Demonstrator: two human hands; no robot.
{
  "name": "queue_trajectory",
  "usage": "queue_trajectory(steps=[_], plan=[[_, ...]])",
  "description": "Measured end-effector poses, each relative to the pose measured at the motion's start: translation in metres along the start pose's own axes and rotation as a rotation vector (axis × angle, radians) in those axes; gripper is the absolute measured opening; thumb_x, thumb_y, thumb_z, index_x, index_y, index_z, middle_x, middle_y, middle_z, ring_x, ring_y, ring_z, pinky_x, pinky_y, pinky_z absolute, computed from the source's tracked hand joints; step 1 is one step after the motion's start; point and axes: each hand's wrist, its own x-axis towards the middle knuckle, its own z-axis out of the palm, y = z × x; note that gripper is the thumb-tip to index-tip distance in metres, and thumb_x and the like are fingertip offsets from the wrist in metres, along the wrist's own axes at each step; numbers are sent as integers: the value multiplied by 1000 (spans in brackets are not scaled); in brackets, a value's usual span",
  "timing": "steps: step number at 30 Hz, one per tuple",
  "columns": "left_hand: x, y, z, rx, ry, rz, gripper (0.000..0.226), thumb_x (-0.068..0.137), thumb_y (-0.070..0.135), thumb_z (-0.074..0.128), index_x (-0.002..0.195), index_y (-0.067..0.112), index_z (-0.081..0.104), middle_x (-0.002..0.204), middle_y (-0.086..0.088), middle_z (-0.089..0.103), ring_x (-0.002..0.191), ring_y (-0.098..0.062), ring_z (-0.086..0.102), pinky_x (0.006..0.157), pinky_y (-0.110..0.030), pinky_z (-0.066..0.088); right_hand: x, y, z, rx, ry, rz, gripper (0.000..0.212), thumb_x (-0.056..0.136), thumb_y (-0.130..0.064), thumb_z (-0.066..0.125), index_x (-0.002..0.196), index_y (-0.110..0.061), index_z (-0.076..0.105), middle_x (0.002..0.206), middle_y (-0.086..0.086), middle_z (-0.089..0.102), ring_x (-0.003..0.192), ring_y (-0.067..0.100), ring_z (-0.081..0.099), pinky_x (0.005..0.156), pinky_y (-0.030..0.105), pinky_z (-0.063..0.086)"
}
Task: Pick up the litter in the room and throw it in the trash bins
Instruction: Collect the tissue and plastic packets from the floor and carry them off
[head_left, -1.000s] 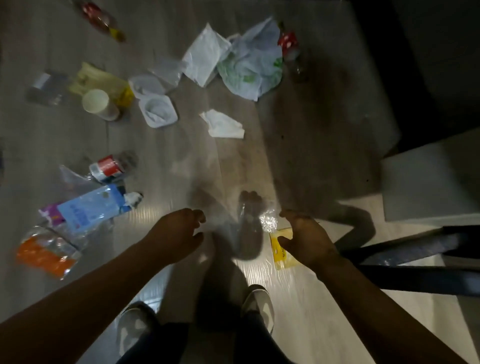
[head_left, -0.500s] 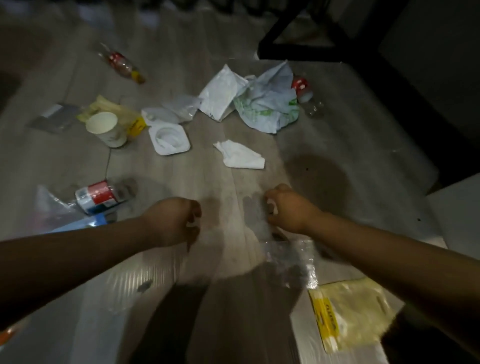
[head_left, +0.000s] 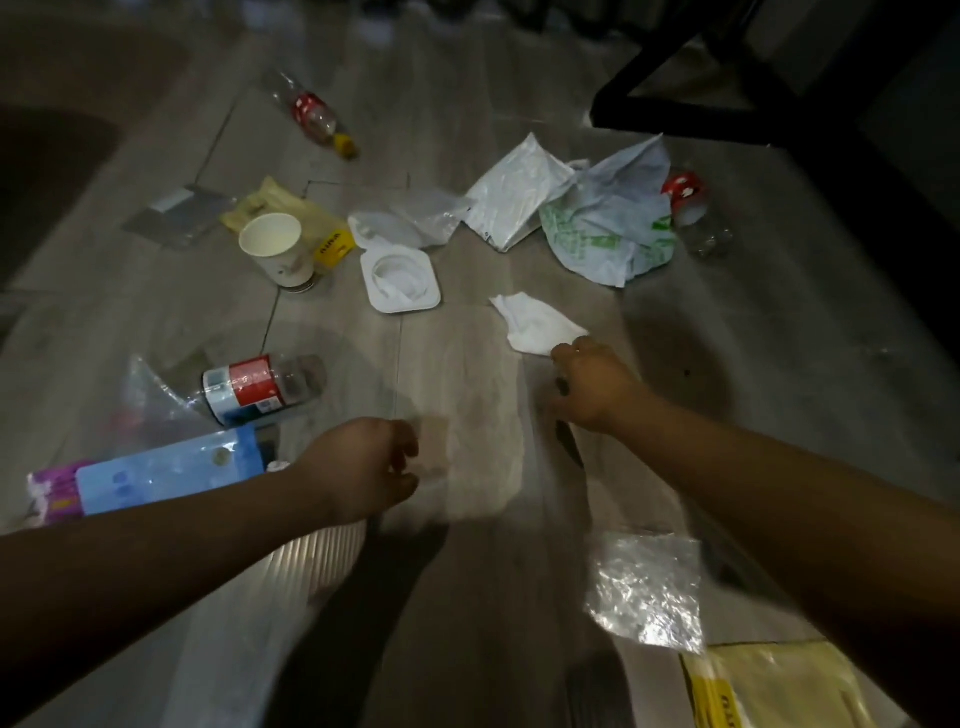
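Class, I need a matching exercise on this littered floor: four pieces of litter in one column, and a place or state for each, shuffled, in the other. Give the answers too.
Column A
1. cup
2. tissue
3. far-left bottle
4. clear wrapper

Column B
a. has a yellow cap
b. crinkled and shiny, nearest the camera
c. at the fingertips of the right hand
d. lying on its side, open end showing

Pairs: 1-d, 2-c, 3-a, 4-b
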Motion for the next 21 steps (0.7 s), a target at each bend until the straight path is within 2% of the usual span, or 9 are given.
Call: queue_trajectory(steps=[5, 7, 10, 12, 15, 21], plan=[[10, -13, 18, -2, -76, -9, 33, 88, 31, 61, 120, 24, 54, 105, 8, 59, 93, -5, 57, 83, -20, 48, 32, 8, 9, -20, 29, 27, 86, 82, -34, 68, 150, -18, 18, 157, 16, 13, 143, 37, 14, 115, 46, 23], [13, -13, 22, -20, -103, -17, 33, 89, 32, 61, 120, 24, 54, 106, 8, 59, 95, -5, 58, 86, -22, 49, 45, 13, 10, 14, 19, 8, 88, 84, -37, 66, 153, -23, 13, 159, 13, 10, 145, 34, 10, 117, 46, 19], [16, -10, 28, -12, -152, -14, 28, 91, 35, 57, 116, 24, 55, 104, 7, 59, 94, -6, 58, 86, -23, 50, 52, 18, 20, 89, -62, 10, 85, 87, -50, 59, 153, -23, 13, 158, 12, 17, 145, 32, 16, 117, 42, 19], [17, -8, 33, 32, -181, 3, 26, 92, 34, 55, 115, 24, 55, 102, 7, 56, 93, -6, 55, 83, -21, 46, 50, 22, 30, 40, -87, 18, 83, 87, -54, 56, 152, -21, 17, 154, 14, 22, 141, 34, 24, 114, 42, 24], [20, -3, 35, 57, -182, 11, 28, 92, 34, 55, 117, 24, 54, 106, 6, 58, 94, -8, 56, 85, -24, 48, 42, 30, 35, -28, -64, -7, 71, 88, -54, 55, 146, -18, 33, 145, 18, 33, 132, 36, 34, 108, 39, 32], [16, 8, 29, 91, -154, 20, 23, 88, 28, 60, 110, 19, 61, 103, 1, 63, 93, -13, 60, 87, -33, 52, -12, 52, 39, -13, -133, -105, 53, 87, -53, 56, 128, -19, 56, 139, 12, 38, 129, 31, 35, 106, 36, 32]])
